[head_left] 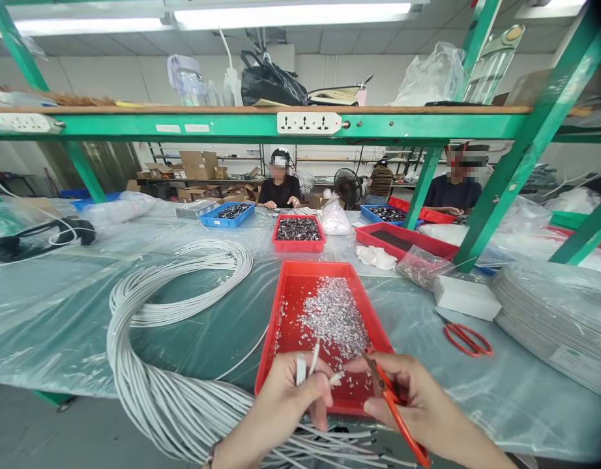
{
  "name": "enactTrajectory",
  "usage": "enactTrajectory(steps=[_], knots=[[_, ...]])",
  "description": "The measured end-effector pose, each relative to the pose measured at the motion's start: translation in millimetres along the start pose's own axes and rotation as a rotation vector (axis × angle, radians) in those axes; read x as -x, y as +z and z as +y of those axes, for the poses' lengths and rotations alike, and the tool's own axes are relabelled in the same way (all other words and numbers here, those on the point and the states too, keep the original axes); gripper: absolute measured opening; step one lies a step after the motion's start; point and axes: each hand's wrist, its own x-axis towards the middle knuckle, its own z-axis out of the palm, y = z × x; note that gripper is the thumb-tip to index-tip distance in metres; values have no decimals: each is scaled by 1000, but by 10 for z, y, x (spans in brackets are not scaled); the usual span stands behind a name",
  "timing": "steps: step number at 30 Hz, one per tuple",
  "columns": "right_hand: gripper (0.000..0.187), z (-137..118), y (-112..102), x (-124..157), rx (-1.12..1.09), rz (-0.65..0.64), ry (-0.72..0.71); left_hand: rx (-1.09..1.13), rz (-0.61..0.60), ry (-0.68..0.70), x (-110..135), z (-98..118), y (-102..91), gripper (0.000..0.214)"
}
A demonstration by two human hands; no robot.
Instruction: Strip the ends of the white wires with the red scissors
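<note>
My left hand (291,394) is closed around a white cable (315,355), whose short pale ends stick out between the fingers. A white band, perhaps tape, shows on one finger. In my right hand (418,391) are red-handled scissors (397,417), with the blades pointing up and away from me. The right index fingertip comes close to the cable end; whether it touches cannot be made out. Both hands are over the near end of a red tray (270,345) with a heap of small silvery metal pieces (334,312). Beside my left forearm runs a large coil of white cable (134,365).
A second pair of scissors (469,340), a white box (467,297) and a big cable roll (559,326) lie at right. Behind are a red bin (299,246), a blue bin (227,221) and a green post (500,169). People sit across the table.
</note>
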Motion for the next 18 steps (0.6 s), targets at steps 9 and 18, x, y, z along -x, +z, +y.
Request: enactTrajectory(steps=[9,18], knots=[[29,38,418,-183,-735,42,60,-179,-33,33,29,-22,36,43],[34,-68,372,-264,-573,228,110,-318,172,237,-31,9,71,28]])
